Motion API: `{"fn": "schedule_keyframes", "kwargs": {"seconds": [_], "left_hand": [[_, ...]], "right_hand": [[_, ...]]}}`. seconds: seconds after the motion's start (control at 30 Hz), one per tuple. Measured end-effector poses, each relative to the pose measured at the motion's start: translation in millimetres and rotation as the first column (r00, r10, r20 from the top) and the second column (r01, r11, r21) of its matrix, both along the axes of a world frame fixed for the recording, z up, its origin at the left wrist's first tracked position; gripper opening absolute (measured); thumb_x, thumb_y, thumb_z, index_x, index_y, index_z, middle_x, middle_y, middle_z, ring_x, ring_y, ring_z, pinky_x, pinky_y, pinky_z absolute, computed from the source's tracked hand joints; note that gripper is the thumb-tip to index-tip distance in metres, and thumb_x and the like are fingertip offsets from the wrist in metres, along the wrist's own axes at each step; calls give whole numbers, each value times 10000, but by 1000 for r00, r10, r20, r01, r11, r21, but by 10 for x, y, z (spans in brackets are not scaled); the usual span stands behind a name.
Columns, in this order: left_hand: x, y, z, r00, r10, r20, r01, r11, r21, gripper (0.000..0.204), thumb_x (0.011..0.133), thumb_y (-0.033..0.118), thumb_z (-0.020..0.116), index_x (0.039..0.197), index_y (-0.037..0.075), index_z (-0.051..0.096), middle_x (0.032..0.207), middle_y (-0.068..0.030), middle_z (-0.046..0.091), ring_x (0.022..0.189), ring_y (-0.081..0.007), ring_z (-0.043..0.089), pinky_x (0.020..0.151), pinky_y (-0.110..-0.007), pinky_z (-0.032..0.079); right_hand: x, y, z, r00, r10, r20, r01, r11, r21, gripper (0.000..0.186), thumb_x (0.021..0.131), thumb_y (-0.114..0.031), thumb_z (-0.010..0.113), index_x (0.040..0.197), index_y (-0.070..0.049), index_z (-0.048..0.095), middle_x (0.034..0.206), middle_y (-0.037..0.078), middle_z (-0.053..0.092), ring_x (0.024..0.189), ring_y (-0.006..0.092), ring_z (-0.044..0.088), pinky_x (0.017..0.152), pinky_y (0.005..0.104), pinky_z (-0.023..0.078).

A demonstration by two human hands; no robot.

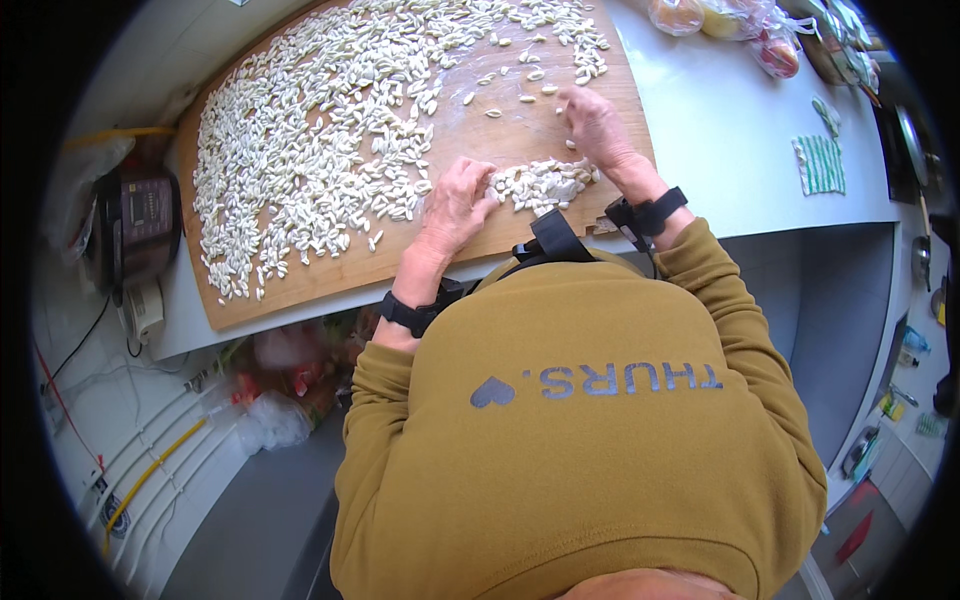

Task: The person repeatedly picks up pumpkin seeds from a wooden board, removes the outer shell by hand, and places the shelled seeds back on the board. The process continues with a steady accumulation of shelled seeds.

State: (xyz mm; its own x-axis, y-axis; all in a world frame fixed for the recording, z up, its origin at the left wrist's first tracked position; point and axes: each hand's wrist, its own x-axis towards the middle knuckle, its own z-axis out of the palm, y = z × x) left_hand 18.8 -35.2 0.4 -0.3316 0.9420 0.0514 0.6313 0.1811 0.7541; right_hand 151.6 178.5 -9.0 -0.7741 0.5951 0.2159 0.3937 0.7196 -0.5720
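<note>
Small, pale, shell-shaped dough pieces [330, 130] cover the left and far parts of a wooden board [490, 245]. A separate heap of the same pieces [540, 184] lies near the board's front edge, between my hands. My left hand [460, 203] is curled in at the heap's left side, thumb and fingertips touching it. Beyond the heap, to the right, my right hand [600, 128] has its fingers bent and drawn together over the board. What either hand holds, if anything, is hidden. A few loose pieces [493, 113] lie just left of my right hand.
A dark appliance [145, 225] stands left of the board. On the white counter [710, 130] to the right lie bagged fruit [775, 50] and a green-striped cloth [820, 165]. Plastic bags [275, 415] sit below the counter at left. Flour dusts the board's far middle.
</note>
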Motion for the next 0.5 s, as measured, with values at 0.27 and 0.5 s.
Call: {"fn": "schedule_keyframes", "kwargs": {"seconds": [0.27,0.5], "left_hand": [[39,59,-145,977,127,-173,-104,985,134,322,708,-1,681,1016,30,591,868,-114,567,772,-256,593,671,-354,473],[-136,459,-151,989,137,-57,-122,970,209,295,738,-46,617,1026,14,591,794,-112,592,748,-256,596,687,-359,476]], "right_hand": [[155,-328,183,846,531,53,-523,845,-115,158,767,-96,675,922,-82,647,922,97,595,939,240,571,891,378,377],[-45,-207,177,945,326,-26,-327,943,-59,147,814,-56,609,958,-29,623,880,111,584,810,253,590,736,349,464]]}}
